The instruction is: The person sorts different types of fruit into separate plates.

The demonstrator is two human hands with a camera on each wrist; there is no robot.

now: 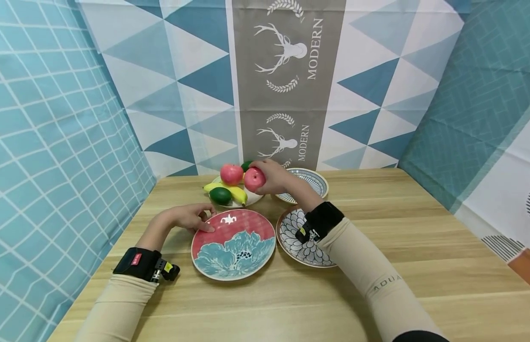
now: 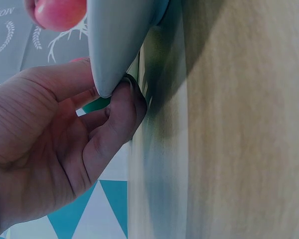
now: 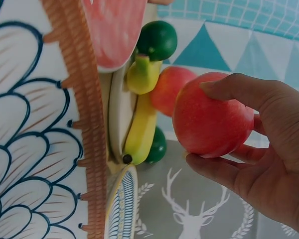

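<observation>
My right hand (image 1: 270,176) holds a red apple (image 3: 212,115) between thumb and fingers, above the right side of a white fruit plate (image 1: 253,199). On that plate lie a second apple (image 1: 231,174), yellow bananas (image 1: 234,192) and dark green oval fruit (image 1: 220,195). Nearer to me is a pink plate with a blue flower (image 1: 235,244). My left hand (image 1: 191,217) pinches its far left rim, thumb on top and fingers curled underneath, as the left wrist view shows (image 2: 60,129).
A petal-patterned plate with a brown rim (image 1: 305,254) lies right of the pink plate, partly behind my right forearm. Behind it stands a blue-patterned plate (image 1: 318,183). Patterned cloth (image 1: 367,85) hangs along the back of the wooden table (image 1: 419,228).
</observation>
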